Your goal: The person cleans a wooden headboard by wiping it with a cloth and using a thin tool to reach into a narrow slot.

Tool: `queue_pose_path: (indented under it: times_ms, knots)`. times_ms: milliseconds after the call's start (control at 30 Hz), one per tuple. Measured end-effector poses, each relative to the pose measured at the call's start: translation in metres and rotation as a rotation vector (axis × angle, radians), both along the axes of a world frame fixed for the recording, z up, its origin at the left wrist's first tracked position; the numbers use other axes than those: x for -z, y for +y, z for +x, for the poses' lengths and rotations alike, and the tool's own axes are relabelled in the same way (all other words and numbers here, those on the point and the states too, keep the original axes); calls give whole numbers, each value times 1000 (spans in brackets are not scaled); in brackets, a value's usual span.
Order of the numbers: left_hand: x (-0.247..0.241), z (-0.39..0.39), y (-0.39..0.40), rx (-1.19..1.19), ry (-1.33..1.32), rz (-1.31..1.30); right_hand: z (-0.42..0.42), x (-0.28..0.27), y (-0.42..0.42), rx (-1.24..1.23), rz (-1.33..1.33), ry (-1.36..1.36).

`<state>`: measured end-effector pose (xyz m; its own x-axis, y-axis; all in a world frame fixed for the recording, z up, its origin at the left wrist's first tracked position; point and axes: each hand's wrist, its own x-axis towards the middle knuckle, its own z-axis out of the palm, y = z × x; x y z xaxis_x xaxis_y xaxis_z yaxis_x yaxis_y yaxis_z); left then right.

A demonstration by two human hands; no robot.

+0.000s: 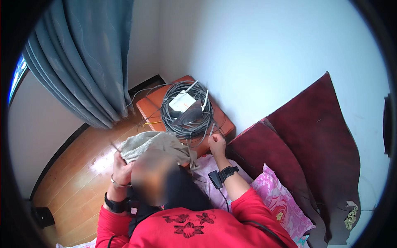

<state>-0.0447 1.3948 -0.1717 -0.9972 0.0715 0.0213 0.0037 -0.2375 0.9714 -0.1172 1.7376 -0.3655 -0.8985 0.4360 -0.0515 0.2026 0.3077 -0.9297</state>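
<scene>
My left hand (121, 170) grips a grey cloth (149, 142) at its left edge; a thin dark stick-like thing juts up beside the fingers. The cloth spreads over my lap towards the bedside cabinet. My right hand (216, 143) is raised by the cabinet's near right corner, with thumb and fingertips pinched together on a thin light strip or cable end (211, 129). Just beyond it, a big coil of grey cable (164, 105) lies on the orange-brown cabinet (149, 107). A white router (183, 100) with antennas and a dark, flat piece (189, 114) rest on the coil.
A grey-blue curtain (90, 62) hangs at the left above the wood floor (77, 186). Right of the cabinet stands a dark red padded headboard (313, 130) with peeling covering against the wall. Pink floral pillows (276, 204) lie at my right. A yellow cable (153, 122) crosses the cabinet's left side.
</scene>
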Motion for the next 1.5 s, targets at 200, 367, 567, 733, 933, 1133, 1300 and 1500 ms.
queue_pose_path:
  times_ms: [200, 367, 567, 733, 933, 1133, 1300, 1500]
  knots:
    - [-12, 12, -19, -120, 114, -119, -11, -13, -26, -118, -193, -81]
    - [-19, 8, -17, -134, 82, -260, -4, -52, -22, -209, -513, -28]
    - [22, 6, -27, -120, 87, -231, 47, -142, 27, -397, -1062, 339]
    - [3, 16, 16, -14, 127, -157, 96, -217, 115, -174, -1041, 620]
    - [11, 25, 17, 98, 73, -138, 188, -264, 224, 119, -446, 559]
    - [12, 35, 25, 139, 62, -176, 247, -257, 305, 426, 334, 77]
    - [8, 44, 29, 124, 97, -173, 252, -261, 306, 432, 796, -226]
    - [0, 50, 26, 170, 76, -160, 249, -260, 297, 456, 1054, -426]
